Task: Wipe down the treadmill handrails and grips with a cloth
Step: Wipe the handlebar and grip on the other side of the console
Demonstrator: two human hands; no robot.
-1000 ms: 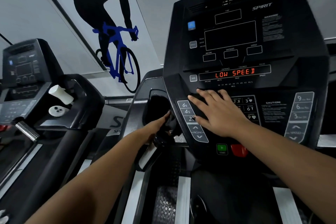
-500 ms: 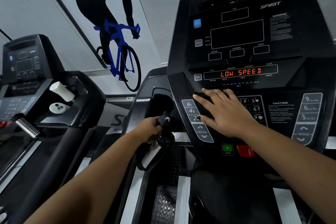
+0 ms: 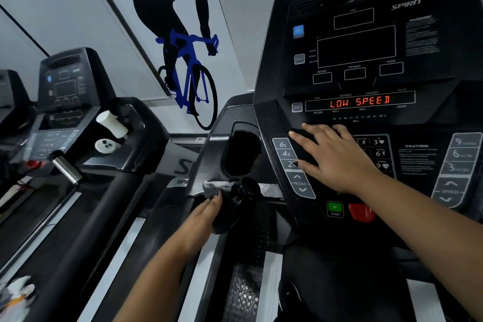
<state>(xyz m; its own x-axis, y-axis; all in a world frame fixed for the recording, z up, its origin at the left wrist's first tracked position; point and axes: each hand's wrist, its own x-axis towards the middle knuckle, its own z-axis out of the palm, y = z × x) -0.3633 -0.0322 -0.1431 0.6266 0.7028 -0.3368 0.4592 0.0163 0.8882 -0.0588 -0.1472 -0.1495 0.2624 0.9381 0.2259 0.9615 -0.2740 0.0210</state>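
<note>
My left hand (image 3: 202,213) holds a grey cloth (image 3: 215,187) against the black left handrail (image 3: 227,214) of the treadmill, just below the cup holder (image 3: 241,154). The fingers curl over the rail with the cloth bunched above them. My right hand (image 3: 332,155) lies flat with fingers spread on the black console (image 3: 366,60), beside the incline keys (image 3: 290,159). The red display (image 3: 359,102) reads LOW SPEED.
A green start button (image 3: 335,208) and a red stop button (image 3: 362,212) sit below my right hand. To the left stands a second treadmill (image 3: 78,112) with a white bottle (image 3: 112,123) and a white cap (image 3: 104,145) on its tray. A cyclist picture (image 3: 183,42) covers the wall.
My left hand has slid down and back along the left handrail, out from beside the console, and the grey cloth now shows above its fingers. My right hand stays flat on the console.
</note>
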